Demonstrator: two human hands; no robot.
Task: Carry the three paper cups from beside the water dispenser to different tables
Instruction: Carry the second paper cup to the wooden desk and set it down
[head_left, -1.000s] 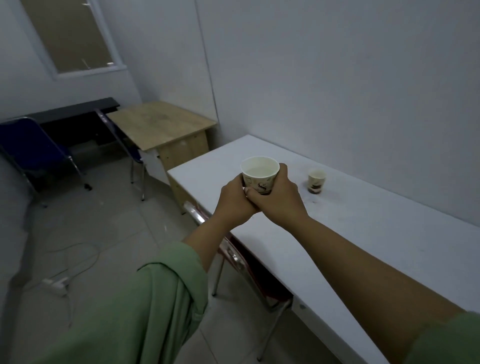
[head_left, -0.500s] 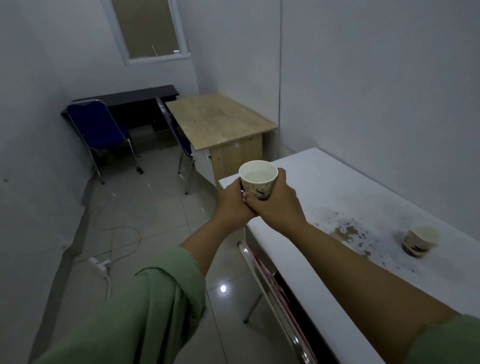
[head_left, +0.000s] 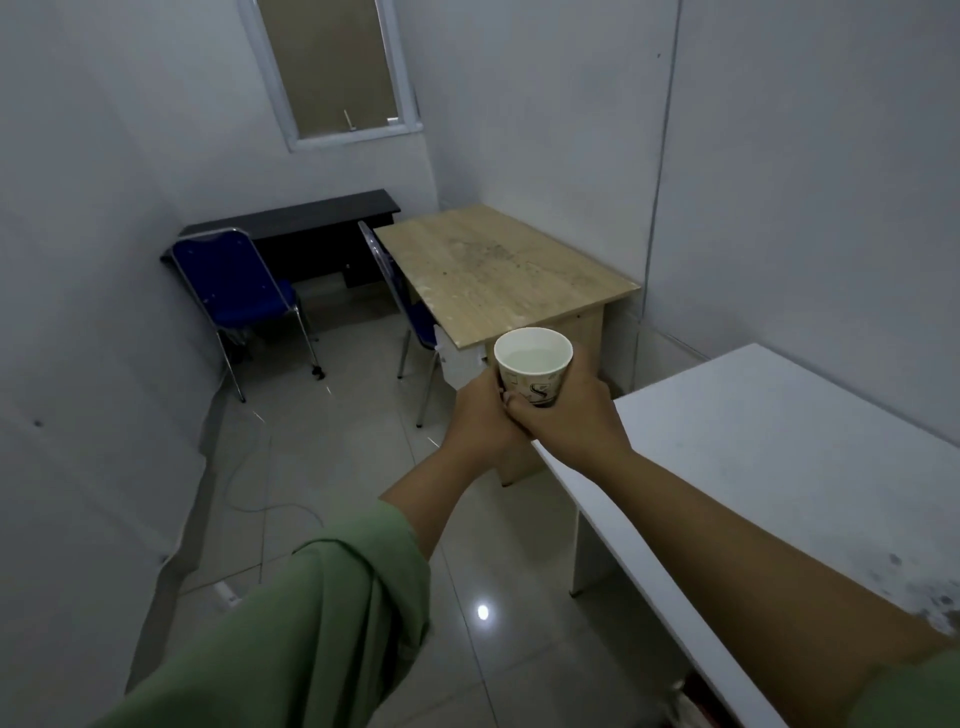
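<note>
Walking on, I've left the white counter (head_left: 753, 441) at 3 o'clock; both hands (head_left: 524, 415) stay wrapped round the cup (head_left: 532, 366), wooden counter (head_left: 498, 270) at 12 likely next.

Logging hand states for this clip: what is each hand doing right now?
Left hand: closed in a grip on the white printed paper cup holding liquid.
Right hand: closed around the same cup, overlapping the left hand.

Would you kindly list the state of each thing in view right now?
Paper cup: upright, holding liquid, off any table.
Left hand: closed grip on the cup.
Right hand: closed grip on the cup.
Wooden table: bare.
Blue chair: unoccupied.
</note>
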